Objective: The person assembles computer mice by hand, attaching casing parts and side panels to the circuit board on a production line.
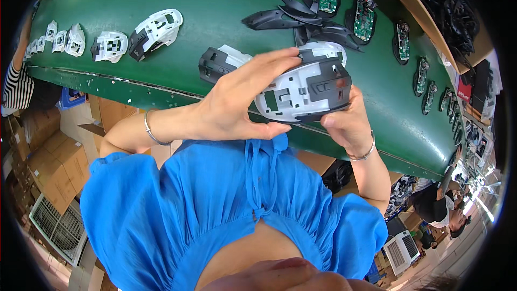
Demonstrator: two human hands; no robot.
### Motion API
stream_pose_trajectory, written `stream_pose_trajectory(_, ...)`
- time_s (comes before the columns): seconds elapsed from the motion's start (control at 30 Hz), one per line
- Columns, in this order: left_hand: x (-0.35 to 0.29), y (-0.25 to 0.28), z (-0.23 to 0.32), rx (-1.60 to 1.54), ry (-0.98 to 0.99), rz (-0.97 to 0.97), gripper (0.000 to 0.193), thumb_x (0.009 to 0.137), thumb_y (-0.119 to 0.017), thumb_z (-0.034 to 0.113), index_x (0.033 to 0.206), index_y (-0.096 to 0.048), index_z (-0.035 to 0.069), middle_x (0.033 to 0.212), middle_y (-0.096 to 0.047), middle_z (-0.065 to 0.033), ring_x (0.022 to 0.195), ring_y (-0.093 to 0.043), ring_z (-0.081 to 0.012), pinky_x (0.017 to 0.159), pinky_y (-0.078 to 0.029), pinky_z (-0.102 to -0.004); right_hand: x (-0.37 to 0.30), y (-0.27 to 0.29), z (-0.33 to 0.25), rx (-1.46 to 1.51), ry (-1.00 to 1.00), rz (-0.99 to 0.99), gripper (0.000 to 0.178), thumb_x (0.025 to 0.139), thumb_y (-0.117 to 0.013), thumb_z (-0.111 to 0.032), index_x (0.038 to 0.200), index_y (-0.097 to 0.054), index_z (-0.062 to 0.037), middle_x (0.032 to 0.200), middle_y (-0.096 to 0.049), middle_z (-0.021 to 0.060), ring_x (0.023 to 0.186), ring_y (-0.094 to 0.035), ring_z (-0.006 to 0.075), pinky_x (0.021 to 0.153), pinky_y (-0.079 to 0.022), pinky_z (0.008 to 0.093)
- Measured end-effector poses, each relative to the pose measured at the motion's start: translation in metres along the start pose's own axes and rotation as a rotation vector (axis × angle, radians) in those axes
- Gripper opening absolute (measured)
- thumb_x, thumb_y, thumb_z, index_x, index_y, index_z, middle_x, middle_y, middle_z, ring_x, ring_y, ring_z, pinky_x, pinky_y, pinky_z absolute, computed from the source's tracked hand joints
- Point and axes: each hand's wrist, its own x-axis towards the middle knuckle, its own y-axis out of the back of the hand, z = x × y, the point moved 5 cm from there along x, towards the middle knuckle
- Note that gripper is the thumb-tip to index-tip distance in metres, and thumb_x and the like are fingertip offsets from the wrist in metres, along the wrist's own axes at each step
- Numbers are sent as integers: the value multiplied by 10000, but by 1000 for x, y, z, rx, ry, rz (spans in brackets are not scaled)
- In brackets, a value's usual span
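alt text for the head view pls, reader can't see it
Both hands hold a white and dark grey mouse shell over a green conveyor belt, left hand wrapped across its side, right hand under its far end. More shells, black side pieces and green circuit boards lie along the belt.

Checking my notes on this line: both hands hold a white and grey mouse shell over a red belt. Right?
Not quite. The head view shows the belt is green, not red. The left hand and right hand do hold the white and grey mouse shell over it.
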Motion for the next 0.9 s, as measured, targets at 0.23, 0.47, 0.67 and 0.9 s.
stream_pose_trajectory(0.23,-2,-5,-6,-117,-22,76,950,596,-826,344,1316,-356,-59,1312,-429,-232,1211,-432,-362,975,-379,-423,5,-10,8,243,82,-41,565,650,-735,24,1143,-461,45,1085,-600,161,997,-609,247,874,-507,382)
stream_pose_trajectory(0.47,-1,0,-14,-192,-39,-34,1036,569,-845,377,1341,-298,-44,1316,-398,-223,1186,-433,-373,981,-357,-434,11,-14,9,195,39,-29,586,685,-737,-12,1184,-434,40,1092,-593,171,1004,-606,270,851,-529,421)
stream_pose_trajectory(0.67,-1,7,-20,-210,-59,44,819,641,-780,218,1300,-371,-46,1279,-450,-207,1188,-444,-351,977,-358,-423,15,-14,16,151,20,-14,565,673,-738,18,1164,-458,30,1091,-597,157,989,-610,244,871,-515,386)
stream_pose_trajectory(0.9,-6,14,-15,-213,-91,86,778,635,-762,178,1286,-402,-52,1301,-444,-213,1225,-425,-339,986,-345,-428,16,-17,8,-35,117,14,583,613,-754,80,1124,-480,22,1065,-607,129,984,-610,218,874,-507,360)
